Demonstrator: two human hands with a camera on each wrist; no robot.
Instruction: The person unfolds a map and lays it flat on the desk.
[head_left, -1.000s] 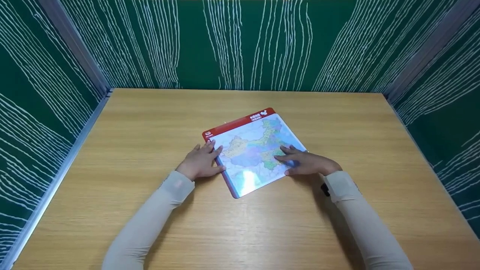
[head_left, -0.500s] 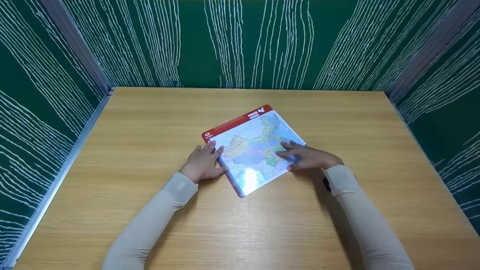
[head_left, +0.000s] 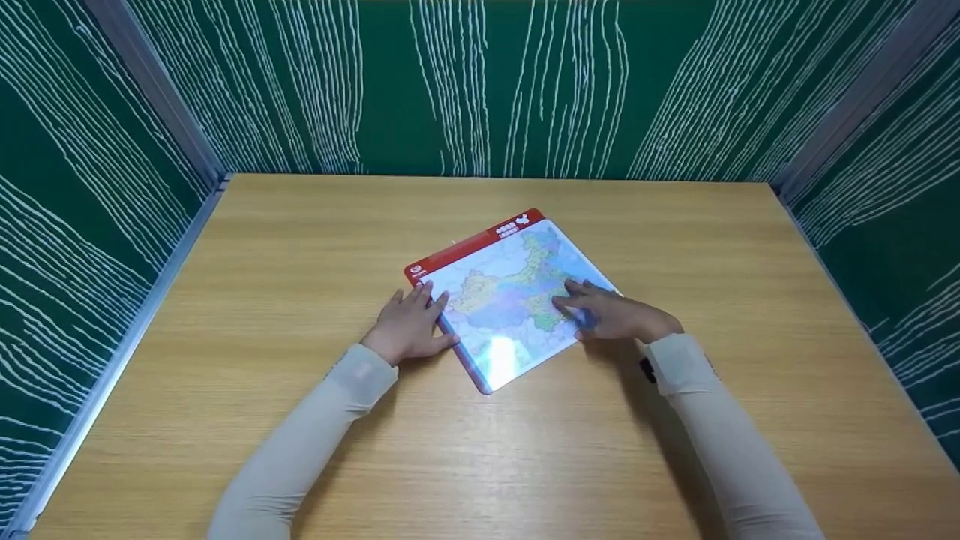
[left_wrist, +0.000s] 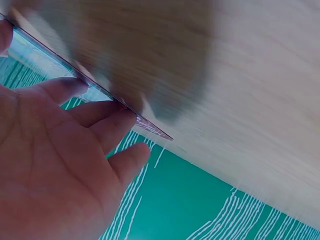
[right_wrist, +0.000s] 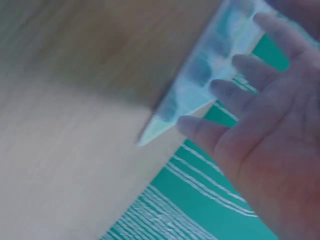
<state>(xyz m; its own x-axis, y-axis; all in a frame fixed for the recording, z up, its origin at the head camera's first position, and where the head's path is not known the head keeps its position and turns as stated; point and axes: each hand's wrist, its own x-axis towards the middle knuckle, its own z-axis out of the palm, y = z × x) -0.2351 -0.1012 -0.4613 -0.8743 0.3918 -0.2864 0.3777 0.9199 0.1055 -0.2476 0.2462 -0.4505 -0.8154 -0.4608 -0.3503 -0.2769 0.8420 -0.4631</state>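
Note:
A thin map board (head_left: 495,300) with a red header strip and a coloured map lies turned at an angle on the wooden table (head_left: 480,465). My left hand (head_left: 409,326) rests at its left edge, fingers spread, with the fingertips on the border. In the left wrist view the fingers (left_wrist: 107,125) of that hand lie extended along the board's edge (left_wrist: 92,86). Over the board's right part is my right hand (head_left: 619,311), its fingers reaching across the map. The right wrist view shows these fingers (right_wrist: 245,97) spread and slightly bent close over the glossy surface (right_wrist: 200,75).
Green walls (head_left: 487,90) with white wavy lines stand behind the table and on both sides. Grey posts (head_left: 150,90) mark the back corners. A bright light reflection falls on the board's lower part.
The board and both hands appear shifted slightly up and right in the head view since a second ago. The right hand's fingers have changed position a little over the map.

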